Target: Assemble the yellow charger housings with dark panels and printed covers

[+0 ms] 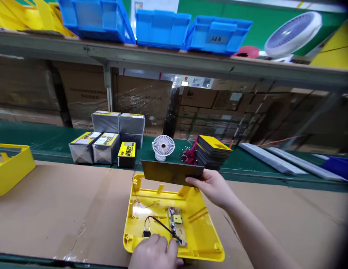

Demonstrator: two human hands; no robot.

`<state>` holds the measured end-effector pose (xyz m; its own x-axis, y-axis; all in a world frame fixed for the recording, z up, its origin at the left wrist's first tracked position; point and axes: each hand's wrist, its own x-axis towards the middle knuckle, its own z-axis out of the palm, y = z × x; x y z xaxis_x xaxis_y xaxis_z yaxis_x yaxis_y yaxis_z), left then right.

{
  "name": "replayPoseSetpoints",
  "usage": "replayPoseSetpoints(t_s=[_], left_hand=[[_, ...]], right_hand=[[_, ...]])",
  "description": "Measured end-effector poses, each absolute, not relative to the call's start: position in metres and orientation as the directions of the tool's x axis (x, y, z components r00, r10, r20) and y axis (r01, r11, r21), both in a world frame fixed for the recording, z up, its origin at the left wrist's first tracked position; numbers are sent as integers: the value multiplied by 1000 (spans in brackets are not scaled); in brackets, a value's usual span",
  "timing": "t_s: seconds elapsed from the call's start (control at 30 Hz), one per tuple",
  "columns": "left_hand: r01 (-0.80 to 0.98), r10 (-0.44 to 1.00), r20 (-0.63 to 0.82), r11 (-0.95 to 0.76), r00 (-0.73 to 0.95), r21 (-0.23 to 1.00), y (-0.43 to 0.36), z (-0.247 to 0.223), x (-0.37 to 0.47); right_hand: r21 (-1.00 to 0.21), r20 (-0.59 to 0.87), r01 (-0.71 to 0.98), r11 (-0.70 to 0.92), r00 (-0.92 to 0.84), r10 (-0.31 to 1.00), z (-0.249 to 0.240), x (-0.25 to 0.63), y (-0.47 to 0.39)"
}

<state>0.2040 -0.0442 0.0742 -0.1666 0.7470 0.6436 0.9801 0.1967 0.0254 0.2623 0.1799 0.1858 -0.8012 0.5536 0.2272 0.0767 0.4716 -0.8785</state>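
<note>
A yellow plastic housing [200,220] lies open side up on the cardboard-covered bench. Inside it are a circuit board [177,226] and a black connector [146,234] with dark wires. My right hand [215,186] pinches the right end of a dark flat panel [168,172], thumb in front, above the housing's far edge. A thin wire hangs near the panel's left end. My left hand [155,252] is curled over the housing's near edge, below the connector; its fingertips and whatever they grip are hidden.
Beyond the housing stand a small white fan [163,146], a stack of yellow-topped dark panels [214,151] with red wires, and several wrapped batteries [106,145]. Another yellow housing [15,172] sits at the left. Blue bins [162,30] line the overhead shelf [162,58].
</note>
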Motion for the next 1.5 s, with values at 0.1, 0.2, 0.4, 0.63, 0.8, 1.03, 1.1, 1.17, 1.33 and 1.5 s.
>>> replayPoseSetpoints(t_s=[0.1,0.2,0.4,0.63,0.8,1.03,1.1,1.17,1.33,1.5], left_hand=[[982,738,655,183,-163,39,-43,73,204],[982,743,646,177,-175,62,-43,78,205],[982,733,656,179,-179,68,-45,90,206],[983,757,628,152,-180,99,-48,92,206],[981,750,632,165,-194,105,-48,93,210],[974,781,582,186,-227,130,-49,96,209],[968,801,545,189,-250,166,-49,99,208],[957,844,461,197,-275,211,-50,104,209],[870,929,147,250,-339,425,-59,130,209],[739,740,371,246,-561,627,-66,165,152]], right_hand=[[-835,285,85,544,-778,560,174,245,176],[-781,307,147,608,-757,577,171,236,182],[-589,318,302,750,-766,558,173,236,201],[-391,345,406,826,-767,541,163,237,198],[-50,695,338,940,-664,275,178,233,159],[268,264,165,949,-960,93,166,200,131],[222,154,126,967,-984,93,163,196,136],[140,120,116,983,-988,100,167,194,143],[15,118,182,983,-977,179,178,193,153],[-40,160,263,964,-951,266,171,196,150]])
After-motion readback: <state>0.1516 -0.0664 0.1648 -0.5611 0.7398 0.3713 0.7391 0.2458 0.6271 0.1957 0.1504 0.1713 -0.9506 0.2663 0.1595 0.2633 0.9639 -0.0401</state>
